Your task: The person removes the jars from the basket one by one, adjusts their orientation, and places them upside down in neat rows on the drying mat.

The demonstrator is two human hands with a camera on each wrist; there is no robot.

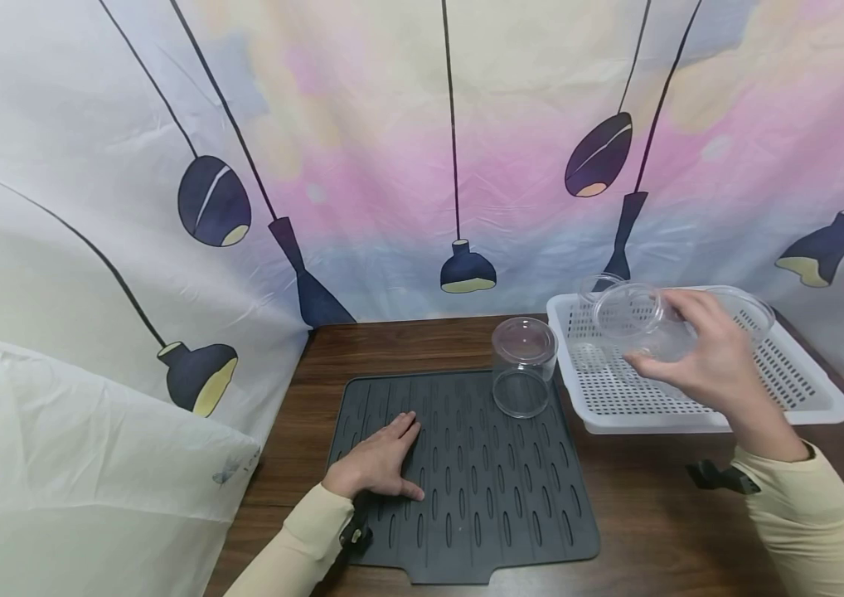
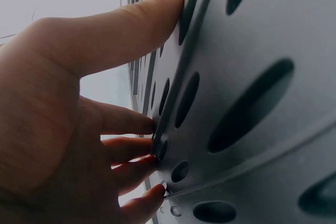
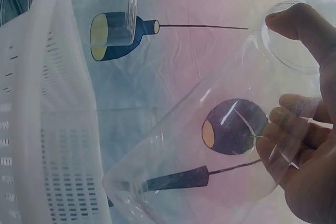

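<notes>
Pale cloth (image 1: 94,464) hangs to the left of the dark grey mat (image 1: 474,489), which I take as my landmark; beside that mat's left edge I see a strip of brown wooden table (image 1: 298,439). From the near left comes a cream sleeve (image 1: 295,535), with a black wrist mount (image 1: 355,535) at its cuff. The left hand (image 1: 380,460) rests on the mat's left half, its fingers straight and side by side with slim gaps, the thumb spread apart from them and touching the slotted surface.

At the mat's far right corner I make out a clear jar (image 1: 522,373), upright. Behind the mat stands a pastel backdrop (image 1: 377,166) with painted lamps. Just beside the mat's right edge sits a white perforated basket (image 1: 661,421); at the end nearest the mat shows another clear vessel (image 3: 132,9), though I cannot tell how it stands.

Right of the mat, up over the basket, the right hand (image 1: 709,356) grips a clear container (image 1: 653,332), tilted, pinched between thumb and curved fingers. I cannot tell whether the clear rim behind those fingers belongs to it.
</notes>
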